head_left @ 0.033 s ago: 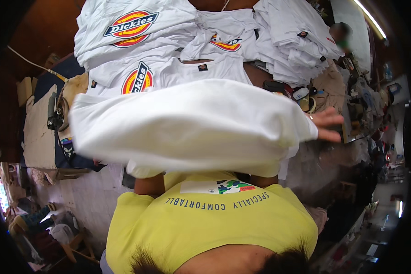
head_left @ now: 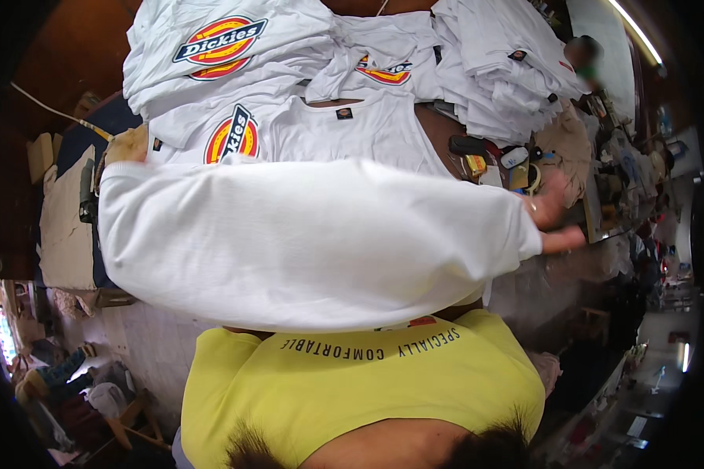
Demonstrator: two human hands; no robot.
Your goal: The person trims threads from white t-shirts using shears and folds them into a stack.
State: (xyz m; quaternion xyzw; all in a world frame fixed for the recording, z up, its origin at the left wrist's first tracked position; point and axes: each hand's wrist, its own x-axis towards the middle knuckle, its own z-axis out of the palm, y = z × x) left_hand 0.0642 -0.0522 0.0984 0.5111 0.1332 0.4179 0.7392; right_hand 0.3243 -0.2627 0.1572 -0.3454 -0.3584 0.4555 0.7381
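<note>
Head view: both hands stretch a folded white garment (head_left: 305, 242) above the desk (head_left: 438, 129); left hand (head_left: 125, 146) grips one end, right hand (head_left: 555, 211) holds the other, fingers extended.

Dark wooden wall (head_left: 47, 47) at upper left; pale tiled floor (head_left: 145, 336) below the worktop's near edge; ceiling strip light (head_left: 637, 31) at upper right.

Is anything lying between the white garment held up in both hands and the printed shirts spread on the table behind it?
Nothing visible does. The white garment hangs stretched between the left hand and right hand, right in front of the printed shirts. It hides the strip of table beneath it, so that part cannot be judged.
</note>
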